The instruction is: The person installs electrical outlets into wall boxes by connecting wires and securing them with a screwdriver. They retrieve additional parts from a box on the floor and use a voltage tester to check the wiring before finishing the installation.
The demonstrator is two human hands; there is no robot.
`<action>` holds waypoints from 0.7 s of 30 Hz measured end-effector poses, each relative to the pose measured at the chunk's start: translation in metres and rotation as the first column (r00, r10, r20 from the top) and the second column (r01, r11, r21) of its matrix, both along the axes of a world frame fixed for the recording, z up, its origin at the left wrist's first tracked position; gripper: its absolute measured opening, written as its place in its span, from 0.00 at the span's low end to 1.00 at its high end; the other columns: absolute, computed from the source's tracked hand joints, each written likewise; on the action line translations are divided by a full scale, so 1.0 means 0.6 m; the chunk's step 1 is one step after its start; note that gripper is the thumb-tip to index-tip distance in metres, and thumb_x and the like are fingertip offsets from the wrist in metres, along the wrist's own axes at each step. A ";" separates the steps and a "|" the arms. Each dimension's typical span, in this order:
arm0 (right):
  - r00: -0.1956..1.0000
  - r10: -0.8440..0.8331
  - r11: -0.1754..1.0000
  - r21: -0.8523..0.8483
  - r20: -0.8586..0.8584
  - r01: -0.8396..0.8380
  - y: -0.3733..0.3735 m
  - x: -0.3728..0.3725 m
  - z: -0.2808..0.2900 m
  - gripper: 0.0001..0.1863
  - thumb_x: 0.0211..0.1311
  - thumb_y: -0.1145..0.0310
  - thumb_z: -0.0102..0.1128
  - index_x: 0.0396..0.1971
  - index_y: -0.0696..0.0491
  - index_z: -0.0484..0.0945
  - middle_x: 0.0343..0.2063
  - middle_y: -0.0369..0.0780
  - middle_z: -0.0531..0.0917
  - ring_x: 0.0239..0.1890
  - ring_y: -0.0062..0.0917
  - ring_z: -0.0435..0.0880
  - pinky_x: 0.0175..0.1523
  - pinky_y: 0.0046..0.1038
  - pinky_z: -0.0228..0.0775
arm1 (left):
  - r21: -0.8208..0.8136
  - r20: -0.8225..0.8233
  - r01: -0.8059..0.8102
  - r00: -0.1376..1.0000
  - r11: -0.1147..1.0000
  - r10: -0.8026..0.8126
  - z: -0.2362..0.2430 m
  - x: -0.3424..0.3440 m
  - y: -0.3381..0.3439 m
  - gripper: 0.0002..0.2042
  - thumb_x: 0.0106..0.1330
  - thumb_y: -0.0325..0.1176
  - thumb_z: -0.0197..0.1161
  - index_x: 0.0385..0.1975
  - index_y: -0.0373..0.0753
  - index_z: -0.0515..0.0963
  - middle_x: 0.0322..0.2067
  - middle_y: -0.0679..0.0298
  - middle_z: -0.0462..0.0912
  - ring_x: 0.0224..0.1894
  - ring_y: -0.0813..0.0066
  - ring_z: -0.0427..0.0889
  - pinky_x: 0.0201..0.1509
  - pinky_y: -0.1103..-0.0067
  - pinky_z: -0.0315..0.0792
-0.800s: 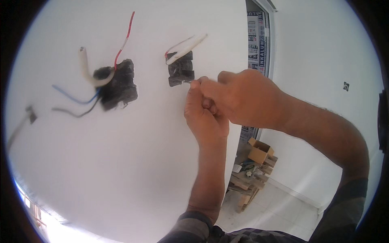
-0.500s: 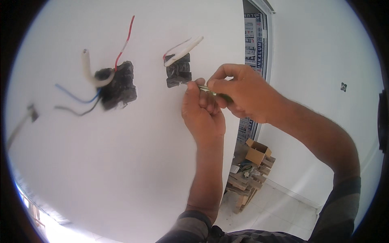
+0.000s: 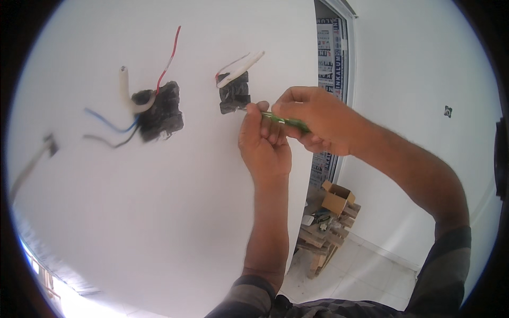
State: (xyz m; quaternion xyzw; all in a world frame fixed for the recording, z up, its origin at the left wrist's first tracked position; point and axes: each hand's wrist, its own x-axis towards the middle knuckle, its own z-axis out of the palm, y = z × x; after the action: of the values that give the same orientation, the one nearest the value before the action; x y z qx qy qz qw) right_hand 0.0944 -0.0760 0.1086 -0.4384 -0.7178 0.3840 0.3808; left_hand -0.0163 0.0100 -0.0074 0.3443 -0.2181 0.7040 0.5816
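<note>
The right hand point(image 3: 330, 121) is clamped on a slender, green-handled screwdriver point(image 3: 291, 122), whose shaft projects leftward from the grip. The left hand point(image 3: 266, 151) closes thumb and fingers around its front end, beside the black, rectangular recess point(image 3: 234, 94) in the smooth white wall point(image 3: 159, 212).

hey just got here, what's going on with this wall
A person's right hand holds what looks like a green screwdriver by its handle. The left hand has its fingers around the front end, with the tip at the lower edge of the smaller dark recess in the white wall. A white cable sticks out of that recess. Farther left, a red wire and a blue wire hang loose from the larger dark recess.
</note>
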 end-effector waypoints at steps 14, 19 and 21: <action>0.997 -0.052 0.999 0.014 0.054 0.051 -0.009 -0.004 -0.013 0.11 0.66 0.66 0.63 0.42 0.55 0.75 0.21 0.41 0.83 0.19 0.31 0.84 0.22 0.26 0.69 | 0.138 -0.012 0.026 1.000 0.990 -0.024 -0.008 -0.005 0.022 0.15 0.81 0.42 0.49 0.44 0.37 0.76 0.25 0.74 0.71 0.28 0.86 0.73 0.36 0.83 0.76; 0.701 -0.405 0.618 0.741 0.587 -0.263 -0.001 -0.003 -0.031 0.12 0.65 0.69 0.59 0.46 0.58 0.75 0.28 0.48 0.86 0.24 0.31 0.87 0.30 0.32 0.78 | -0.111 -0.026 -0.085 0.996 0.990 0.083 0.008 0.016 -0.013 0.15 0.79 0.42 0.52 0.43 0.34 0.76 0.23 0.75 0.68 0.26 0.88 0.69 0.30 0.86 0.69; 0.488 -0.623 0.411 0.787 0.611 -0.461 -0.009 0.002 -0.027 0.13 0.65 0.67 0.61 0.45 0.58 0.76 0.26 0.47 0.86 0.23 0.31 0.86 0.29 0.30 0.78 | -0.231 -0.027 -0.135 0.991 0.963 0.133 0.025 0.029 -0.036 0.15 0.78 0.42 0.54 0.43 0.33 0.77 0.22 0.76 0.67 0.25 0.88 0.67 0.29 0.86 0.66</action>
State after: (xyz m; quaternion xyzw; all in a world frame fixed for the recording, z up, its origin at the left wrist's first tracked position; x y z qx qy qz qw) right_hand 0.0954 -0.0814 0.0926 -0.3256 -0.8553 -0.3718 0.1554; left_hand 0.0010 -0.0117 0.0075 0.2919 -0.1070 0.7604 0.5702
